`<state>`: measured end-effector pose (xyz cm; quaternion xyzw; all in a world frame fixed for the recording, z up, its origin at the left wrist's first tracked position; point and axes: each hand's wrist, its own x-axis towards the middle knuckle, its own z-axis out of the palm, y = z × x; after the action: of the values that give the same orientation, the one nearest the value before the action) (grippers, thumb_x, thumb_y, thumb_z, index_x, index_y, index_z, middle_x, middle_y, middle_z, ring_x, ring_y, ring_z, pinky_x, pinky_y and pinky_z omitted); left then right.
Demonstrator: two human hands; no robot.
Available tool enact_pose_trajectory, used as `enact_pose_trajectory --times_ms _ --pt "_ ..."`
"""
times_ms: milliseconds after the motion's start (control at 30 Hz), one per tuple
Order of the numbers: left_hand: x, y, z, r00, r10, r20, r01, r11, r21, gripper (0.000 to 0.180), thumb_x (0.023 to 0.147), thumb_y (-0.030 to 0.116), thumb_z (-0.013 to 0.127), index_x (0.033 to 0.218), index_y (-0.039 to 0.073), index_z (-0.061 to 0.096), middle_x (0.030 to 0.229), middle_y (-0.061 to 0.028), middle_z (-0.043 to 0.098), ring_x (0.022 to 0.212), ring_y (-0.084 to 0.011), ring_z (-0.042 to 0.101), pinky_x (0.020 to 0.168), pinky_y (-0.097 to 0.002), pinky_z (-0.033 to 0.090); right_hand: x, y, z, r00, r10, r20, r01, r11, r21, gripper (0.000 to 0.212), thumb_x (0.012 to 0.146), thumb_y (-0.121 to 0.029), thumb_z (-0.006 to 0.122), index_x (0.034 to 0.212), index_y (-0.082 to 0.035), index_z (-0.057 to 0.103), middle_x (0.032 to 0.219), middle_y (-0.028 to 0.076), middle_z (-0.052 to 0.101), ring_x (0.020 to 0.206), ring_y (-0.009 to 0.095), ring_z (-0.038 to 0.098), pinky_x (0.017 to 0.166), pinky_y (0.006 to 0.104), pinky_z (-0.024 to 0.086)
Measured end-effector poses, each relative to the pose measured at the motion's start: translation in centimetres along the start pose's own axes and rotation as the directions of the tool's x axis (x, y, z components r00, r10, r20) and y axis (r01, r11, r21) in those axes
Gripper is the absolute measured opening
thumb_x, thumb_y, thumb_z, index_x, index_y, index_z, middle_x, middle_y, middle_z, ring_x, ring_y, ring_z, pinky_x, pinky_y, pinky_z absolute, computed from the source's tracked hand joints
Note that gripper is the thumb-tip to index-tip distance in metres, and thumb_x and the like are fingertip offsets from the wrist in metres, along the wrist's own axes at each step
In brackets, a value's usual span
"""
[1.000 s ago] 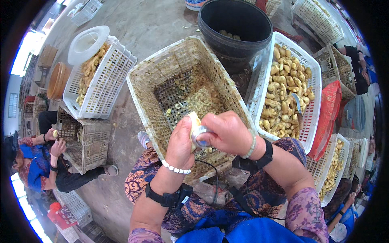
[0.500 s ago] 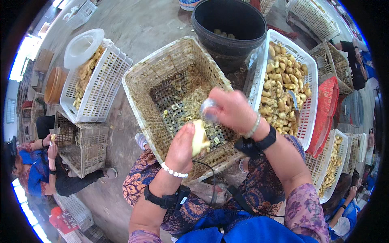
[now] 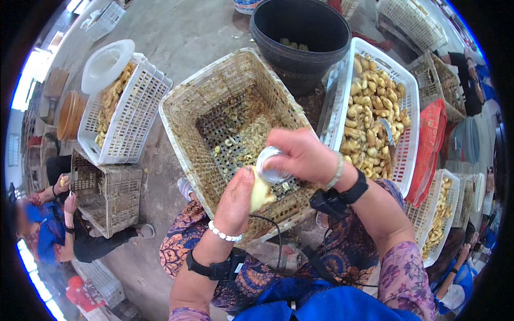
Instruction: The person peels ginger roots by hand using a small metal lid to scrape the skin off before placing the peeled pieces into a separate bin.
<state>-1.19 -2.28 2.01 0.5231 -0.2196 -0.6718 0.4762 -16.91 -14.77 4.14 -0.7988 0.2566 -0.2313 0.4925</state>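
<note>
My left hand (image 3: 232, 202) is closed around a pale yellow, peeled piece of ginger (image 3: 261, 193), whose knobbly end sticks out on the right. My right hand (image 3: 308, 158) pinches a round, silvery, lid-like metal piece (image 3: 272, 165). Its edge meets the upper part of the ginger. Both hands are over the near half of a dirty, off-white plastic crate (image 3: 184, 88); peel scraps (image 3: 257, 134) lie on its slotted bottom. To the right, a white crate (image 3: 415, 107) holds many unpeeled ginger pieces (image 3: 375, 107) and a knife with a curved blade (image 3: 387, 131).
Beyond the crate stands a black bucket (image 3: 300, 67) with some pieces in it. At left are a white ginger crate (image 3: 134, 107) with a translucent basin (image 3: 107, 64) on top and a seated co-worker (image 3: 48, 219). A red mesh sack (image 3: 431, 144) lies right of the ginger crate.
My right hand has come down and toward me, bringing the metal piece from above the ginger onto it. The ginger has tilted and shifted slightly left in my left hand.
</note>
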Motion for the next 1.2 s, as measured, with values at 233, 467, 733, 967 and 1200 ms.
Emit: enact_pose_trajectory --times_ms 233,467,733,967,1200 --pt "-0.3 0.9 0.2 0.998 -0.062 -0.009 0.06 0.991 -0.119 0.044 0.097 0.047 0.041 0.112 0.007 0.05 0.086 -0.0049 0.059 0.061 -0.0136 0.054 0.048 -0.0255 0.042 0.7 2.2 -1.4 0.964 0.111 -0.241 -0.119 0.993 -0.018 0.017 0.083 -0.015 0.067 0.084 -0.002 0.057 0.071 0.003 0.055 0.065 0.011 0.052 0.059 0.0268 0.043" --pt "0.8 0.5 -0.6 0.992 -0.069 -0.105 0.041 0.968 -0.249 0.04 0.099 0.044 0.038 0.102 0.007 0.054 0.08 -0.0049 0.059 0.061 -0.0149 0.054 0.049 -0.0275 0.043 0.2 -0.1 0.7 0.959 0.082 -0.273 -0.069 0.996 0.058 0.019 0.079 -0.013 0.07 0.083 -0.001 0.056 0.069 0.009 0.057 0.062 0.015 0.055 0.057 0.0295 0.045" --pt "2.0 0.2 0.0 0.972 0.002 -0.233 -0.101 0.904 -0.415 0.03 0.1 0.035 0.043 0.099 0.007 0.053 0.086 -0.0043 0.058 0.076 -0.014 0.057 0.07 -0.028 0.049 -1.1 -1.2 3.9 0.964 -0.254 -0.079 0.23 0.945 -0.233 0.027 0.077 -0.025 0.072 0.078 -0.007 0.052 0.06 0.013 0.053 0.056 0.033 0.058 0.049 0.0392 0.045" --pt "3.2 0.0 -0.2 0.985 -0.011 -0.175 -0.059 0.921 -0.386 0.032 0.097 0.043 0.043 0.101 0.013 0.054 0.087 -0.0012 0.062 0.073 -0.0136 0.06 0.053 -0.0269 0.046 -0.4 -0.4 2.5 0.946 -0.237 -0.222 0.167 0.941 -0.294 0.024 0.077 -0.02 0.071 0.076 -0.006 0.051 0.058 0.013 0.053 0.055 0.034 0.057 0.049 0.04 0.044" --pt "2.7 0.0 -0.7 0.99 0.005 -0.139 -0.064 0.902 -0.428 0.036 0.097 0.044 0.044 0.095 0.01 0.052 0.079 -0.0041 0.057 0.065 -0.0151 0.054 0.052 -0.0269 0.044 -0.2 -0.2 -1.8 0.863 -0.001 -0.504 -0.142 0.959 -0.245 0.024 0.08 -0.015 0.07 0.077 -0.002 0.051 0.065 0.015 0.054 0.057 0.028 0.058 0.05 0.0334 0.044"
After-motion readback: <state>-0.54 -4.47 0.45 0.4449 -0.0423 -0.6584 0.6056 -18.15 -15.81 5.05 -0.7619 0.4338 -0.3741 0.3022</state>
